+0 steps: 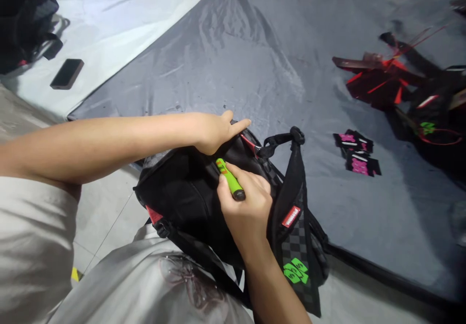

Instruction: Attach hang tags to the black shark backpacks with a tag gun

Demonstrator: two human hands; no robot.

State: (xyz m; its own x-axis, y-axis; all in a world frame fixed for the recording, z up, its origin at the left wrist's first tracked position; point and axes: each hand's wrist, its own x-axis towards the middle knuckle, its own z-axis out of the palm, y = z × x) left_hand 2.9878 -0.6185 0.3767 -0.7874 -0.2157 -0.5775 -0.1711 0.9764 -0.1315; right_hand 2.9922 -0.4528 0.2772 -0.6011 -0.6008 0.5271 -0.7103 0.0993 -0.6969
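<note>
A black backpack (182, 193) with red trim and dark checkered parts lies at the edge of the grey-covered table, partly over my lap. My left hand (218, 132) is on its upper edge; some fingers curl out of sight into the black fabric, while one points outward. My right hand (247, 202) is closed around a bright green handle with a black end, a slim hand tool (231, 181). The tool's working tip is hidden against the bag, just below my left hand. A padded shoulder strap (293, 183) with a red label hangs to the right of my right hand.
Small black-and-pink patches (358, 154) lie on the grey cloth (255, 62) to the right. Beyond them is a pile of black and red bag pieces (393, 81). A dark phone (67, 74) and a black bag (25, 18) sit on the white surface at upper left.
</note>
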